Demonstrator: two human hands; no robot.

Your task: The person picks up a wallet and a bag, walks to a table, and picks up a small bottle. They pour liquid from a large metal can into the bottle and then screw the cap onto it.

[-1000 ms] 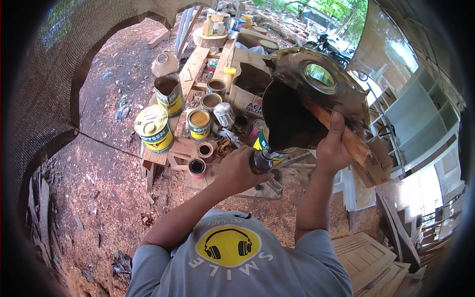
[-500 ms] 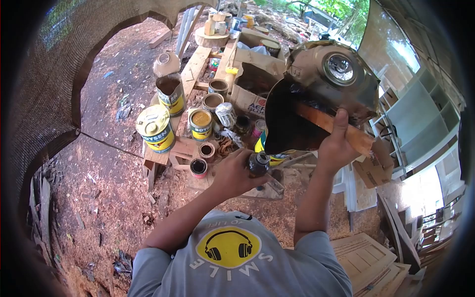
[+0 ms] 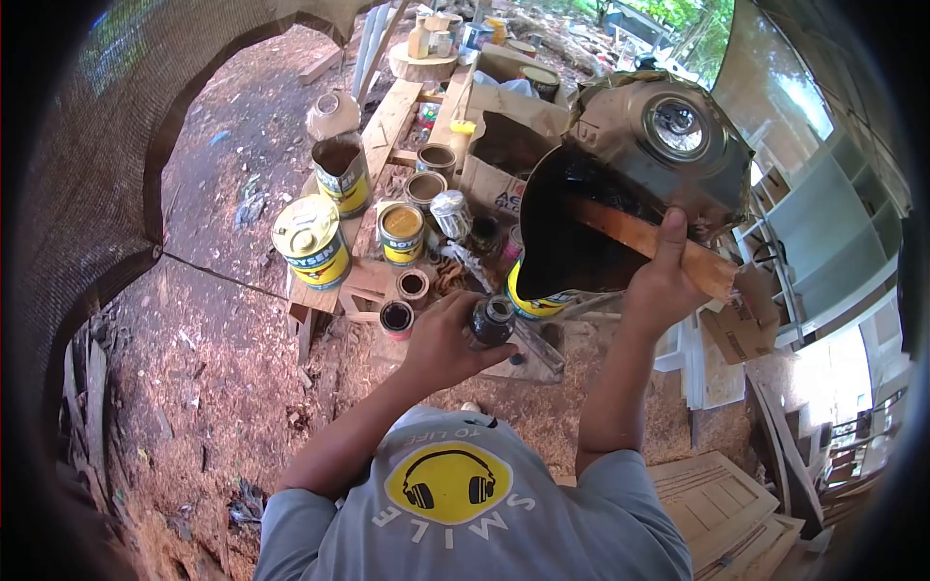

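Observation:
My left hand (image 3: 444, 341) is wrapped round a small dark bottle (image 3: 492, 323) with an uncapped neck pointing up. Raised at the right, my right hand (image 3: 666, 279) grips a cut-open metal can (image 3: 605, 140), its dark, wet-looking inside facing left. A flat wooden stick (image 3: 644, 242) lies across the can's opening, pressed under my right thumb. Below the can's lower lip shows a yellow-labelled paint can (image 3: 535, 300). Close to my left hand stand a small open tin (image 3: 396, 318) of dark liquid and another small open tin (image 3: 413, 285).
A lidded Boysen can (image 3: 312, 242) stands on the wooden bench at the left, near a cut-open can (image 3: 342, 179). Several open paint cans surround a cardboard box (image 3: 499, 160). Netting (image 3: 107, 165) hangs at left; wooden panels (image 3: 712, 499) lie at lower right.
My left hand has shifted slightly left with the bottle, whose neck points more upright. My right hand keeps the can and stick raised, and the view has shifted slightly.

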